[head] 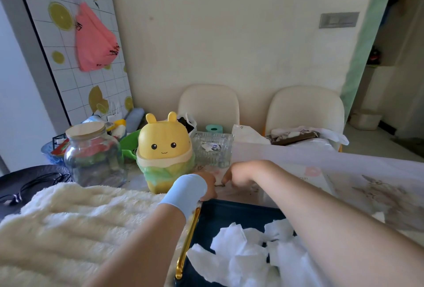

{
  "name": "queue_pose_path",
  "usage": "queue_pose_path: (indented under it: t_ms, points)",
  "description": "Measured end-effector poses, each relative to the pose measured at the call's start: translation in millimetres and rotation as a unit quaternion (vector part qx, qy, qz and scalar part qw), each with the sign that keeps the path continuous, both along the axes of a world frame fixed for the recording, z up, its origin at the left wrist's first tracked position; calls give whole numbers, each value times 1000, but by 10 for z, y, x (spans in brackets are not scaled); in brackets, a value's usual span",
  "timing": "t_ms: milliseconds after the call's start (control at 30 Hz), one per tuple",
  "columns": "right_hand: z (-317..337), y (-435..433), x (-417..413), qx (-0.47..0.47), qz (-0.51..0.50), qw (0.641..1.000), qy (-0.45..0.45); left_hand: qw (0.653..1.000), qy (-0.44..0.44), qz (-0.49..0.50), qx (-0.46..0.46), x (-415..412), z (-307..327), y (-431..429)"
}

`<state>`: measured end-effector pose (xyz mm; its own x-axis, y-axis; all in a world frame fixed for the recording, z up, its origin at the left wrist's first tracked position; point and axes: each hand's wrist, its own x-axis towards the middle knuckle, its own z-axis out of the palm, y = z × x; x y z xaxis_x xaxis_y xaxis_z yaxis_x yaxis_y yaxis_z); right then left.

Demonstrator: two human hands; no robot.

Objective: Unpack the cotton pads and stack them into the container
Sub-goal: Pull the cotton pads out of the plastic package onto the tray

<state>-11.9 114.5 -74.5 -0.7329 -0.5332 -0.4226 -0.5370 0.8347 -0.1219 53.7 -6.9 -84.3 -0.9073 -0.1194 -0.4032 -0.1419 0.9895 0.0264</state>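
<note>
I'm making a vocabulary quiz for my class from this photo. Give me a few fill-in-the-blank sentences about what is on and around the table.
1. The band on the left wrist is light ___.
2. The white cotton pads lie in a dark tray whose handle is coloured ___.
3. The yellow bin is lined with a ___ bag.
4. Behind the table stand ___ cream chairs.

Missing words: blue; gold; green; two.

Narrow strip of table [247, 195] open between the dark tray [229, 212] and the yellow bin [164, 149] and glass dish [213, 149], with the jar [95, 156] and fluffy blanket [68, 218] crowding the left.
</note>
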Motion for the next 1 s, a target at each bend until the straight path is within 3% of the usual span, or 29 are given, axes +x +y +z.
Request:
queue_pose_path:
  t_ms: [167,333,467,633,767,1000]
  points:
    - [311,389,17,-158,-30,986,40,999,39,-22,16,-48,139,112]
    - [593,1120,57,-242,-70,962,101,969,202,-57,130,-117,425,520]
    - [526,1575,172,-138,-92,980,112,963,189,-104,160,-128,487,942]
    - [276,1688,276,-26,-68,989,126,983,92,-151,59,-210,290,1170]
    - [146,1640,284,-10,-29,978,207,979,116,-162,44,-290,185,1207]
    - [162,1486,344,56,39,961,267,965,157,-204,-46,-354,150,1291]
